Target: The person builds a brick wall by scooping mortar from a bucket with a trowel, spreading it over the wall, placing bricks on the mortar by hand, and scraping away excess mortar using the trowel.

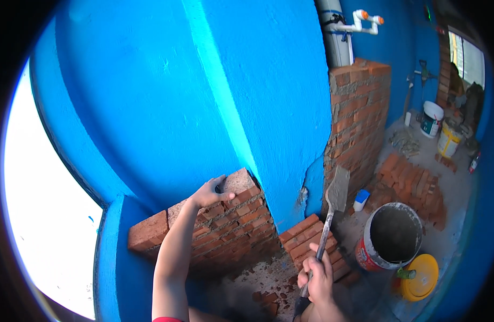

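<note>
My left hand (pixel 211 194) rests on the top of a low brick wall (pixel 225 228), thumb and fingers apart, touching the pale brick surface (pixel 239 180). A larger reddish brick (pixel 148 231) lies at the wall's left end. My right hand (pixel 316 273) is closed round the long handle of a trowel, whose flat, mortar-coated blade (pixel 339 190) is raised to the left of and above a bucket of grey mortar (pixel 392 233). Stacked bricks (pixel 306 241) lie on the floor beside the low wall, just beyond my right hand.
A blue wall (pixel 145 96) backs the work, with a bright opening at left. A brick pillar (pixel 354 118), loose bricks (pixel 410 188), a yellow lid (pixel 421 284), a blue-and-white container (pixel 360 200) and buckets (pixel 431 119) stand or lie at right. Rubble (pixel 268 300) covers floor below.
</note>
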{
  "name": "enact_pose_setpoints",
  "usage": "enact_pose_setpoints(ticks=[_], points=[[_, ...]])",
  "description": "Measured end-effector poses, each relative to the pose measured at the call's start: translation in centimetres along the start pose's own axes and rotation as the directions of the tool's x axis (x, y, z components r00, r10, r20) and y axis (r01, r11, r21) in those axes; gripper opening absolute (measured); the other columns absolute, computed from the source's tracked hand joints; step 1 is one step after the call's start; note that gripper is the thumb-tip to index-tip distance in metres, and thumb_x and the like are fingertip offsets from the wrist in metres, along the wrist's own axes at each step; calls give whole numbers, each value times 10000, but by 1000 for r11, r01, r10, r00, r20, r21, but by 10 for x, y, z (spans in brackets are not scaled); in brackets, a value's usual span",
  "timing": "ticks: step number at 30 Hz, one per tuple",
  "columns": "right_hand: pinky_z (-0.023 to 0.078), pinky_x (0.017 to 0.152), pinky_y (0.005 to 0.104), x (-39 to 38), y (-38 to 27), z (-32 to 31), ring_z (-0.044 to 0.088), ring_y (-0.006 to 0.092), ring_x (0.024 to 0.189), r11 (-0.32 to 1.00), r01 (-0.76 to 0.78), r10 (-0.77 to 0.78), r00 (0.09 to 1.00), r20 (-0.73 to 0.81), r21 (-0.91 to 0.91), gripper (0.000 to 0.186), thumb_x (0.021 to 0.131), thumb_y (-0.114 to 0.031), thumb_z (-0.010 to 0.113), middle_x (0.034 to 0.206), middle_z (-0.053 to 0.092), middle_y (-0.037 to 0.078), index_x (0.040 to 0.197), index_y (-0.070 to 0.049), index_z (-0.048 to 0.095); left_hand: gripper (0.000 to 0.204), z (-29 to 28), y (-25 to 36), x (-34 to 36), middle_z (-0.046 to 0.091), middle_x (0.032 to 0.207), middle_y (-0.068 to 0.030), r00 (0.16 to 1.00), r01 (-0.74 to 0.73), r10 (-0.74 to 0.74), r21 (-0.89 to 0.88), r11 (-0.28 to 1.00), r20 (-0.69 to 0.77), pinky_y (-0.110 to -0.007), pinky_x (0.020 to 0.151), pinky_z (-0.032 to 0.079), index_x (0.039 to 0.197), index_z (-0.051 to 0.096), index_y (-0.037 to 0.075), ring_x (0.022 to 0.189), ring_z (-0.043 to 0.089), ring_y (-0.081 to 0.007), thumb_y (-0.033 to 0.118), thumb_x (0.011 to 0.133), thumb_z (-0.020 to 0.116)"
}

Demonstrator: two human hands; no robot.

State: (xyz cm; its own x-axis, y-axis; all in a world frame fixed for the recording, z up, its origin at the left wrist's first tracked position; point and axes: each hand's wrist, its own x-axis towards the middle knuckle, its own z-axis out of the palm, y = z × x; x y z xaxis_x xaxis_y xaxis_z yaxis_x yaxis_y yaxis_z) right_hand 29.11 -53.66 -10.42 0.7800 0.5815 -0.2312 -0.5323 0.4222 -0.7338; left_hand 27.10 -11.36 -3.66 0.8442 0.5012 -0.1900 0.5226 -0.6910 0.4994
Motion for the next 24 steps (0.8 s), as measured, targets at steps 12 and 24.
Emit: enact_pose_setpoints(ticks=[12, 24], points=[[497, 630, 344, 21, -32, 75, 627, 189, 671, 372, 590, -230, 806, 545, -717, 474, 1040, -197, 505, 766, 627, 130, 1502, -113, 441, 1275, 10, -13, 2, 400, 1520, -220, 991, -9, 19, 73, 997, -133, -520, 1149, 363, 1558, 365, 163, 1389, 413, -409, 874, 557, 710], [514, 839, 462, 107, -9, 126, 667, 400, 960, 137, 406, -159, 909, 385, -903, 386, 1018, -198, 481, 1094, 668, 267, 1386, -106, 553, 1275, 12, -15, 4, 449, 1494, -193, 987, -27, 49, 146, 989, -150, -498, 1176, 284, 1552, 378, 132, 1395, 410, -384, 884, 569, 685]])
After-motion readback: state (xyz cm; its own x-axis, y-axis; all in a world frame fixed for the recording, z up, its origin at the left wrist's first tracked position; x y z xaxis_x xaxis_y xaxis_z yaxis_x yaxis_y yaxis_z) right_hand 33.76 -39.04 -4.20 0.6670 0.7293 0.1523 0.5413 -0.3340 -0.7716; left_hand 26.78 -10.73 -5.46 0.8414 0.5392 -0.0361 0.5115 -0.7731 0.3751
